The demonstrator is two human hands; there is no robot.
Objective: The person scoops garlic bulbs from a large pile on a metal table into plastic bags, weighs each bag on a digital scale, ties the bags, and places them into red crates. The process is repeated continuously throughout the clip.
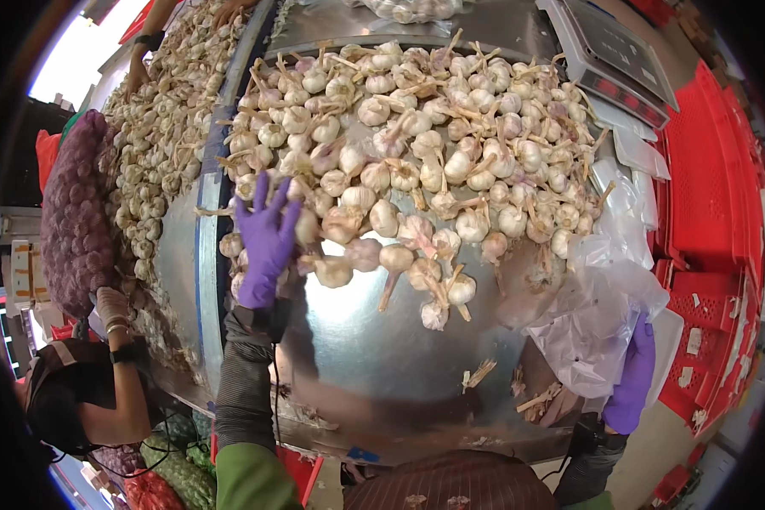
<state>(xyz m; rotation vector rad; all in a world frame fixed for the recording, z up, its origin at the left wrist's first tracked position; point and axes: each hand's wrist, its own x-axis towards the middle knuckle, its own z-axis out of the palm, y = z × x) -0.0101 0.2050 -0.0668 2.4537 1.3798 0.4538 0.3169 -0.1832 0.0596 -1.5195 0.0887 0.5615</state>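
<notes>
Many garlic bulbs (373, 111) with short dry stems lie heaped over the steel table (382, 357). My left hand (266, 239), in a purple glove, rests at the heap's left edge, fingers spread beside the table's raised metal divider (210, 255). It holds no bulb that I can see. At the right edge of the table, my right hand (634, 376), also purple-gloved, is at a clear plastic bag (590, 319). The bag hangs bunched over its fingers, which are mostly hidden, so the grip is unclear. Several bulbs lie apart from the heap, near the middle.
A digital scale (625, 57) stands at the back right, above plastic bags and red crates (707, 191). Beyond the divider lies more garlic (166, 140). A co-worker's hand (111, 306) touches a full mesh sack (76, 217); another person's arms reach in at the top left.
</notes>
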